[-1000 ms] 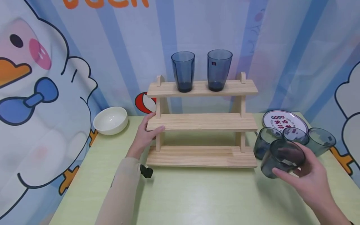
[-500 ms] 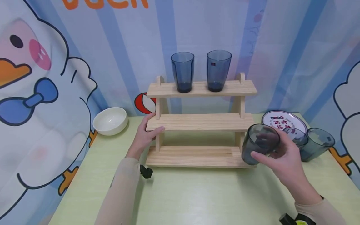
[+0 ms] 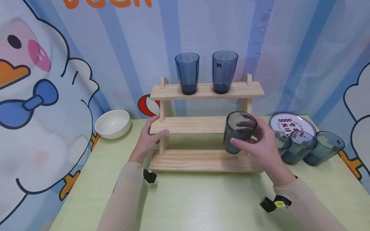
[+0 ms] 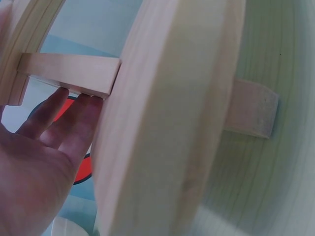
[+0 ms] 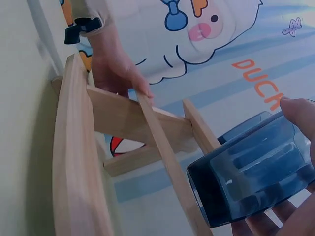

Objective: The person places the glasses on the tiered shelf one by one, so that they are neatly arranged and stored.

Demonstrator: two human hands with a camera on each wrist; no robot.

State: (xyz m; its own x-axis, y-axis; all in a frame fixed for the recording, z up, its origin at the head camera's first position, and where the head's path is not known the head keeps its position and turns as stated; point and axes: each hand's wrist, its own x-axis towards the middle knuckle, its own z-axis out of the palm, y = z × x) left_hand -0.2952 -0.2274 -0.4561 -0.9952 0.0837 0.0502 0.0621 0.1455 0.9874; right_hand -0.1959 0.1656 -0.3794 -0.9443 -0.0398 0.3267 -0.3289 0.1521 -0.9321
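My right hand (image 3: 261, 141) holds a blue-grey glass tumbler (image 3: 232, 128) in front of the right part of a three-tier wooden display rack (image 3: 185, 125). Thumb and fingers wrap the tumbler's side, and it stands roughly upright, overlapping the middle shelf in the head view. In the right wrist view, the dark thick base of the tumbler (image 5: 256, 172) is near a shelf edge. My left hand (image 3: 145, 141) grips the left end of the middle shelf, thumb on its front edge; in the left wrist view its fingers (image 4: 81, 118) reach the side support. Two similar tumblers (image 3: 188, 73) stand on the top shelf.
To the right of the rack, three more tumblers (image 3: 300, 150) stand in a row on the pale green table (image 3: 202, 199). Behind them is a round plate (image 3: 277, 123) with red print. A white bowl (image 3: 112, 125) sits at the back left, before a patterned curtain.
My right hand has carried the tumbler leftward and up from beside the other tumblers on the right to in front of the rack. My left hand stays on the shelf.
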